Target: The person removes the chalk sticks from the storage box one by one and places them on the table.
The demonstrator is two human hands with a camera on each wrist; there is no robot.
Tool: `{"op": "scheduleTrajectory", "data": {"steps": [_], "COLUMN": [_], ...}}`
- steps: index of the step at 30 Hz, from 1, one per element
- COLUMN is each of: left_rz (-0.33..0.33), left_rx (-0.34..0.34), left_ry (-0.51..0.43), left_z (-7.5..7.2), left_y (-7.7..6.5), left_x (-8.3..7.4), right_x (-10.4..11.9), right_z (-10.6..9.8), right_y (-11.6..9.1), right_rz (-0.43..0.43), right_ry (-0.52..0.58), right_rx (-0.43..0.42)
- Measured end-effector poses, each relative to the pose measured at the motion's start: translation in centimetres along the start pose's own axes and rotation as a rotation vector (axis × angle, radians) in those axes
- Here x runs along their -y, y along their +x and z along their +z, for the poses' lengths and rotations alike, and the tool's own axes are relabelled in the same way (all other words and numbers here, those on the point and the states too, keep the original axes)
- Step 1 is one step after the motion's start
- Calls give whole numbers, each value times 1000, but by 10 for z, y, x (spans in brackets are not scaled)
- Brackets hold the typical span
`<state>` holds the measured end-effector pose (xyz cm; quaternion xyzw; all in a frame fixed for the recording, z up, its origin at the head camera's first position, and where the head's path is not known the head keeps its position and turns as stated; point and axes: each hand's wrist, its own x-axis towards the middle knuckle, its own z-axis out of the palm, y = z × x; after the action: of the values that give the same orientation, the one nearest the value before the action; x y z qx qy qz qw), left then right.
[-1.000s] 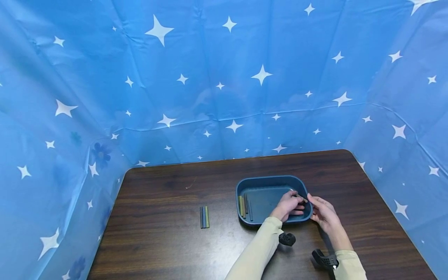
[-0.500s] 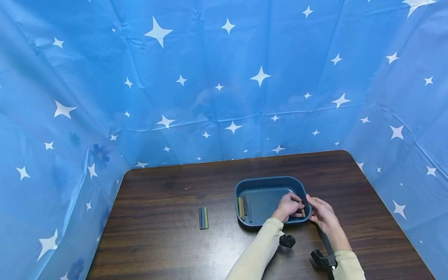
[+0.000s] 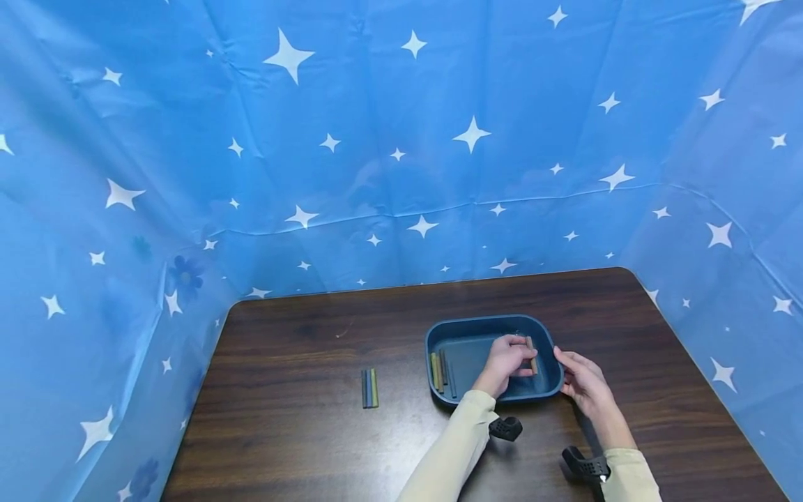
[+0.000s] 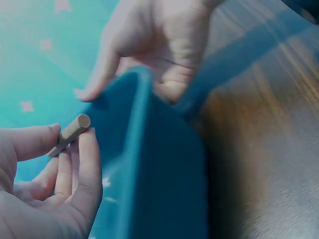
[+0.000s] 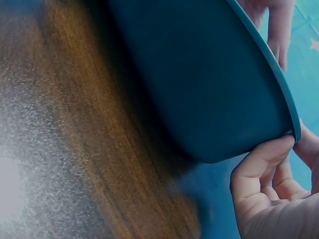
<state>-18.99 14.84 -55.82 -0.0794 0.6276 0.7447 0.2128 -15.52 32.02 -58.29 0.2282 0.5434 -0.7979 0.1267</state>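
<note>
My left hand [image 3: 505,359] is over the right half of a dark blue tray [image 3: 483,319]. Thumb and fingers pinch a short tan stick [image 3: 534,366], whose end looks many-sided in the left wrist view, where the stick [image 4: 70,133] tilts. The right hand [image 3: 586,383] grips the tray's right rim; in the right wrist view, the thumb and fingers of this hand [image 5: 279,191] meet around the rim. Several sticks [image 3: 436,371] in yellowish, brown and dark tones lie side by side along the tray's left wall.
Left of the tray, a small row of dark, blue and yellow-green sticks [image 3: 369,388] lies on the dark wood table [image 3: 295,348]. A blue curtain [image 3: 376,174] with white stars hangs behind and along both sides.
The left hand has moved left from the tray's right wall with the tan stick, which has turned from slanted to nearly lengthwise. The right hand stays on the rim.
</note>
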Motion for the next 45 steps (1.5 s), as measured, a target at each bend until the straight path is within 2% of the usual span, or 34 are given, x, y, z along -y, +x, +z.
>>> {"op": "scheduleTrajectory", "data": {"steps": [6,11,17,24,31,39,45], "left_rz": [55,111,168,188,215,220,204], "left_rx": [14,-26,-101,-155,-253,-371,-433], "left_ry": [-68,-132,-160,-164,-142,-119,28], "left_z": [-34,-73,-118,-163,-206,-246,-275], "left_y": [-14,-30,-47,-64,-81,-95,-101], "left_x": [-24,-39,-45,-51,-42,-28,-7], "right_x": [2,5,5,4,2,1,1], "right_z": [1,-2,-3,1,3,4,4], "right_y": [-1,-5,-6,-4,-7,-7,-7], "right_rz": [-18,-29,-12,1,22,34,22], "right_ry": [-25,-10,-1,-7,-26,-20,-15], "right_rx": [0,-3,-15,-13,-14,-19,-10]}}
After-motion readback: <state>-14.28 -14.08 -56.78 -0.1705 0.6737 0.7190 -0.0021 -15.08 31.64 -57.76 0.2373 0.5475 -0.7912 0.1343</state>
